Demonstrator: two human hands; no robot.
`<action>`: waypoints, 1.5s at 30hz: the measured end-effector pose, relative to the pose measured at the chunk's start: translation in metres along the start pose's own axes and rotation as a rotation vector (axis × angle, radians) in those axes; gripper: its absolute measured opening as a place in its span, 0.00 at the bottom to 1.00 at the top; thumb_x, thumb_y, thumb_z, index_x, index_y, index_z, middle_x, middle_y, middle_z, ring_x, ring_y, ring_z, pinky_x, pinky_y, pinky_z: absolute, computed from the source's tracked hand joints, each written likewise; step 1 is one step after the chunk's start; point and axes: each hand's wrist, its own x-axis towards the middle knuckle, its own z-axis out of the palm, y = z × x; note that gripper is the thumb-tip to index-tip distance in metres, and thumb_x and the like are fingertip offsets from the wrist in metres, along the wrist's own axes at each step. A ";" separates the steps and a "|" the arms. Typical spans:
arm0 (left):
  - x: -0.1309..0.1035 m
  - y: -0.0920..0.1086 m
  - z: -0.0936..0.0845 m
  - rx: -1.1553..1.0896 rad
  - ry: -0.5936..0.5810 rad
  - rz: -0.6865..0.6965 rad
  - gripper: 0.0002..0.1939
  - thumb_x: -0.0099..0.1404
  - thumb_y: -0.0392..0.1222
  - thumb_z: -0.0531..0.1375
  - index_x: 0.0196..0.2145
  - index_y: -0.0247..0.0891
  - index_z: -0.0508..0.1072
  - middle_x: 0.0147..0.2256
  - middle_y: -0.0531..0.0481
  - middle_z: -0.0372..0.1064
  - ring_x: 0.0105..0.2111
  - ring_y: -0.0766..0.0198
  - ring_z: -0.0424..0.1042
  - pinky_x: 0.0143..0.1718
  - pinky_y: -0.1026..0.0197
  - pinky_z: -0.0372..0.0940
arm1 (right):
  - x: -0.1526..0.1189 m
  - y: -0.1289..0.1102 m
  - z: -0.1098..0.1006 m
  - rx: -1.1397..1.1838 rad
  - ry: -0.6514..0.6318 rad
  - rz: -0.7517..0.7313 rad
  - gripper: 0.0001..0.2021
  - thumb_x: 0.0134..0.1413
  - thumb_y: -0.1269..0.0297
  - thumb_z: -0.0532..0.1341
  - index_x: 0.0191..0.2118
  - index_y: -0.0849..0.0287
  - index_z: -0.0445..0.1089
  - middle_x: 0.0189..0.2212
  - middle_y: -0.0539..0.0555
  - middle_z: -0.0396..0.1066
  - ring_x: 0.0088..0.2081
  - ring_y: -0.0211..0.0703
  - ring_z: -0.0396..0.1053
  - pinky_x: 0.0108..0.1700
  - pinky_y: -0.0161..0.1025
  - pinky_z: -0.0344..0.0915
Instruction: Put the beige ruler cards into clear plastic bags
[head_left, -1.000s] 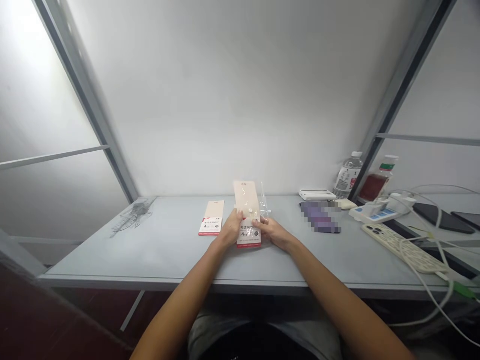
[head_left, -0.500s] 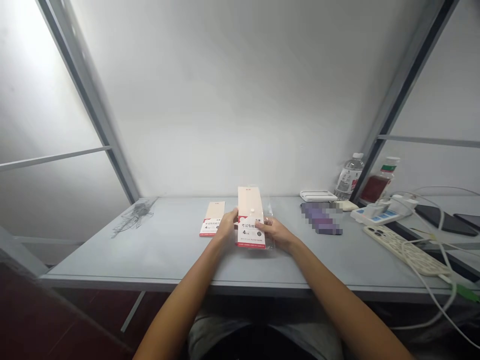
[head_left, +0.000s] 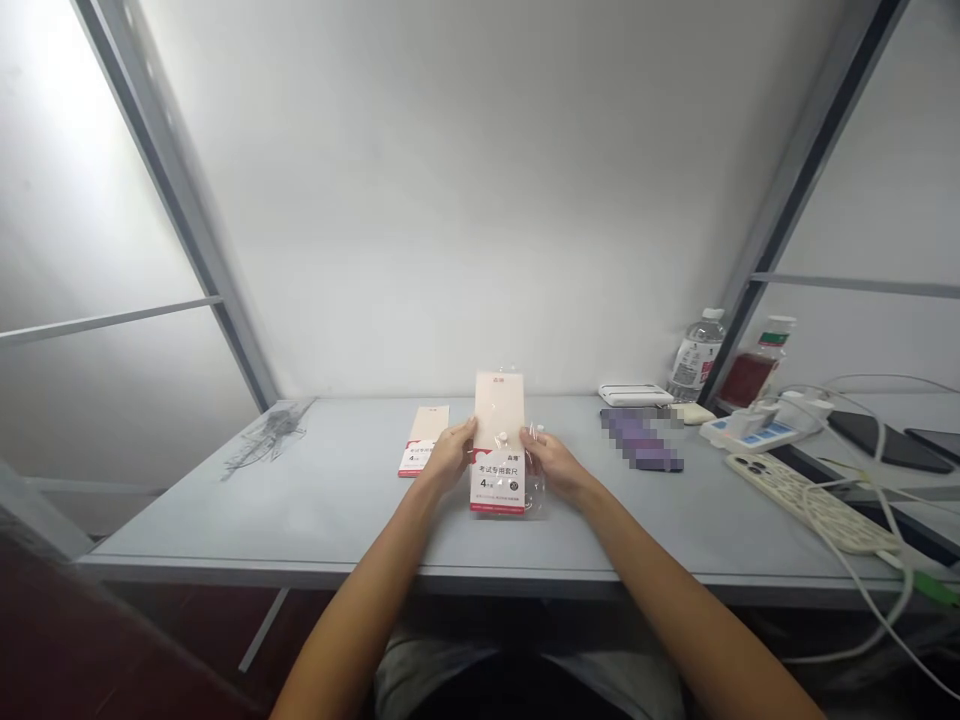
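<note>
A pink, white and red card packet [head_left: 498, 480] in a clear plastic sleeve is held upright, slightly tilted, above the desk in the middle of the view. My left hand [head_left: 450, 455] pinches its left edge. On the other side, my right hand [head_left: 556, 462] has its fingers closed on the clear sleeve at the right edge. A second packet [head_left: 429, 428] of the same look lies on the desk to the left, partly behind my left hand.
On the grey desk [head_left: 337, 520], a purple blurred item [head_left: 643, 438], a white box [head_left: 636, 394] and bottles [head_left: 697, 355] stand or lie at the right. A power strip [head_left: 750, 432], a patterned phone case [head_left: 806, 500] and white cables are further right. Dark scribbles mark the left.
My right hand has shifted from the packet's front to the sleeve's right edge, so the printed front shows more fully. The packet's lower edge sits slightly lower.
</note>
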 end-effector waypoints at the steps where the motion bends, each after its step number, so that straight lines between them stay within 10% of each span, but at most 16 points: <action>1: -0.001 0.001 0.000 -0.011 -0.029 0.000 0.21 0.56 0.54 0.57 0.34 0.30 0.72 0.33 0.42 0.71 0.32 0.60 0.69 0.35 0.59 0.61 | 0.001 0.000 0.000 0.011 0.017 -0.004 0.19 0.50 0.49 0.56 0.40 0.60 0.69 0.31 0.56 0.74 0.29 0.42 0.70 0.29 0.37 0.65; 31: 0.001 -0.008 0.000 0.199 0.149 0.087 0.18 0.52 0.50 0.61 0.34 0.32 0.76 0.31 0.42 0.73 0.31 0.58 0.71 0.35 0.55 0.65 | 0.002 0.003 0.002 -0.017 0.041 -0.004 0.17 0.44 0.50 0.61 0.34 0.60 0.70 0.22 0.52 0.72 0.23 0.41 0.69 0.25 0.37 0.65; 45: 0.004 -0.012 -0.001 0.142 0.326 0.220 0.15 0.52 0.48 0.61 0.33 0.35 0.76 0.49 0.44 0.64 0.43 0.51 0.66 0.38 0.55 0.64 | 0.003 0.006 0.006 -0.022 0.063 0.055 0.24 0.51 0.44 0.50 0.37 0.59 0.70 0.23 0.54 0.74 0.19 0.40 0.68 0.21 0.37 0.63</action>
